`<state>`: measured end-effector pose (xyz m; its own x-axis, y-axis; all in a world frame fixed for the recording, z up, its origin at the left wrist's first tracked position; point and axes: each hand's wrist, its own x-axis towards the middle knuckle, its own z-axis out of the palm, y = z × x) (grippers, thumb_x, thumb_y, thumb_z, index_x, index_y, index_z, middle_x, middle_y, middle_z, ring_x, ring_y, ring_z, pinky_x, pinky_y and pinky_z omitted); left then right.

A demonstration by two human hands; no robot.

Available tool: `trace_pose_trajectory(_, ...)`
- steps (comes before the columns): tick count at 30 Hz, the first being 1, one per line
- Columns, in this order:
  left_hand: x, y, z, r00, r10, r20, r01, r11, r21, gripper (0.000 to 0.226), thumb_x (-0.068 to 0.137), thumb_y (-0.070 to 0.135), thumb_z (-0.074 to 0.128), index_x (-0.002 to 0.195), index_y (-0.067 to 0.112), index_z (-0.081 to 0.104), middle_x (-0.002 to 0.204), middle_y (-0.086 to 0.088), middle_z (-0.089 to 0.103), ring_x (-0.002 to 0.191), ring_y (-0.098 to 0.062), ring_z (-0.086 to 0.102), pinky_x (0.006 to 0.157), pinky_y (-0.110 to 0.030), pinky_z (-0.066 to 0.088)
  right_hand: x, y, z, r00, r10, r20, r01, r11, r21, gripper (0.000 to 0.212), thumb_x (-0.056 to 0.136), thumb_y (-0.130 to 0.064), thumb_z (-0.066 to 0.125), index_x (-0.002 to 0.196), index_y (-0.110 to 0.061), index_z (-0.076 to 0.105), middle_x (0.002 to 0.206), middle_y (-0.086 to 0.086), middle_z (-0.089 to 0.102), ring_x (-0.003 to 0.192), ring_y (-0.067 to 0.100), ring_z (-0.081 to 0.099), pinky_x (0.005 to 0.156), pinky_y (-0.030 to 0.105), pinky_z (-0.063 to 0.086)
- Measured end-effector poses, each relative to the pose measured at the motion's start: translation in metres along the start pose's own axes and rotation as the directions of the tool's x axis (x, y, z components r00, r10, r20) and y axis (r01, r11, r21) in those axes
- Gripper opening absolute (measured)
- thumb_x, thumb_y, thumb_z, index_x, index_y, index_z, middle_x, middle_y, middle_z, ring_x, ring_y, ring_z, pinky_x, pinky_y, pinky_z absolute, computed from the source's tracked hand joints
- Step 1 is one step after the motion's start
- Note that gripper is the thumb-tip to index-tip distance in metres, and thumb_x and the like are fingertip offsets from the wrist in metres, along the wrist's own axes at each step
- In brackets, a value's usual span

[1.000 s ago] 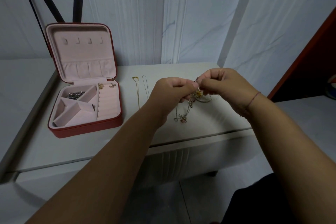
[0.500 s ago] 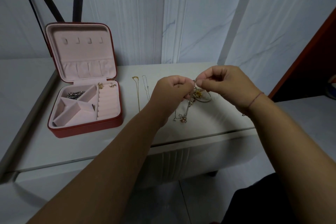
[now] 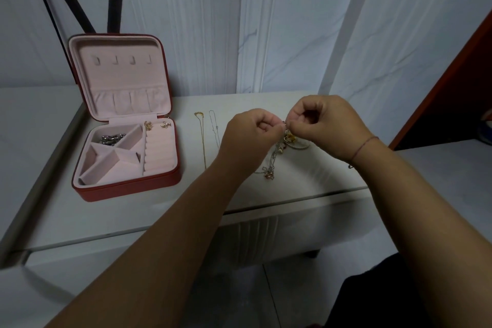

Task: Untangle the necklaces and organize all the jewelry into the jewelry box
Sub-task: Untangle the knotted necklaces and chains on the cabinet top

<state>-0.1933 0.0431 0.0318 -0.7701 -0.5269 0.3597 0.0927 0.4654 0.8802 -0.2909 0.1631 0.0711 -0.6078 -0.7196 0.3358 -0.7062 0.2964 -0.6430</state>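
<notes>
1. The table (image 3: 306,189), smooth and pale, is carrying everything.
2. The jewelry box (image 3: 127,186), red outside with soft pink lining, is lying open at the left, well apart from both hands.
3. The left hand (image 3: 250,138) and right hand (image 3: 330,128) are meeting above the table's right part. Both sets of fingers are curling tight, pinching the top of the tangle.
4. The tangle of necklaces (image 3: 277,154), thin limp metal, is hanging from that pinch, trailing toward the person down to a small pendant (image 3: 269,174).
5. A gold chain (image 3: 203,141) and a silver chain (image 3: 215,128) are lying straight, side by side, nearer the left hand.
</notes>
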Motion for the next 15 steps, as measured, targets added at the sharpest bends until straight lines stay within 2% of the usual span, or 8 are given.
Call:
trace_pose_trajectory(5, 0.000, 0.002, 0.002, 1.000, -0.020, 0.004, 0.020, 1.000, -0.006, 0.002, 0.084, 0.009, 0.066, 0.083, 0.008, 0.067, 0.064, 0.000, 0.061, 0.059, -0.008, 0.056, 0.063, -0.025, 0.050, 0.000, 0.001, 0.001, 1.000, 0.003, 0.017, -0.004, 0.999, 0.035, 0.009, 0.077, -0.003, 0.068, 0.073, -0.011, 0.068, 0.062, -0.004, 0.059, 0.053, -0.001, 0.047, 0.056, 0.010, 0.042)
trace_pose_trajectory(8, 0.000, 0.002, 0.002, 0.998, -0.061, 0.027, 0.062, 0.995, -0.072, 0.005, 0.084, 0.008, 0.062, 0.084, 0.004, 0.065, 0.070, -0.015, 0.063, 0.064, -0.015, 0.057, 0.066, -0.034, 0.051, -0.001, -0.001, 0.004, 1.000, 0.025, 0.011, -0.026, 0.993, 0.113, 0.007, 0.077, 0.000, 0.066, 0.074, -0.006, 0.069, 0.064, 0.001, 0.058, 0.055, 0.003, 0.046, 0.057, 0.014, 0.042)
trace_pose_trajectory(10, 0.000, 0.003, 0.003, 0.993, -0.109, 0.052, 0.116, 0.980, -0.160, 0.006, 0.086, 0.008, 0.059, 0.084, 0.004, 0.062, 0.068, -0.012, 0.062, 0.062, -0.012, 0.057, 0.062, -0.030, 0.048, 0.000, -0.001, 0.006, 0.998, 0.054, 0.010, -0.055, 0.984, 0.171, 0.005, 0.077, 0.001, 0.065, 0.077, -0.002, 0.069, 0.065, 0.004, 0.057, 0.059, 0.007, 0.045, 0.060, 0.019, 0.042)
trace_pose_trajectory(12, 0.001, 0.003, 0.004, 0.987, -0.147, 0.064, 0.158, 0.963, -0.217, 0.007, 0.087, 0.008, 0.057, 0.083, 0.005, 0.061, 0.064, -0.002, 0.061, 0.056, -0.005, 0.056, 0.057, -0.020, 0.045, 0.000, -0.001, 0.008, 0.997, 0.075, 0.010, -0.076, 0.977, 0.200, 0.005, 0.077, -0.002, 0.064, 0.077, -0.002, 0.069, 0.069, 0.011, 0.060, 0.063, 0.011, 0.048, 0.063, 0.026, 0.044)
trace_pose_trajectory(15, 0.000, 0.002, 0.007, 0.984, -0.176, 0.028, 0.177, 0.952, -0.250, 0.005, 0.087, 0.007, 0.058, 0.085, 0.005, 0.062, 0.063, 0.001, 0.061, 0.054, -0.002, 0.056, 0.053, -0.015, 0.044, 0.002, 0.000, 0.011, 0.993, 0.108, -0.035, -0.103, 0.986, 0.129, 0.007, 0.077, -0.008, 0.065, 0.077, -0.003, 0.069, 0.078, 0.021, 0.066, 0.066, 0.015, 0.052, 0.066, 0.035, 0.051)
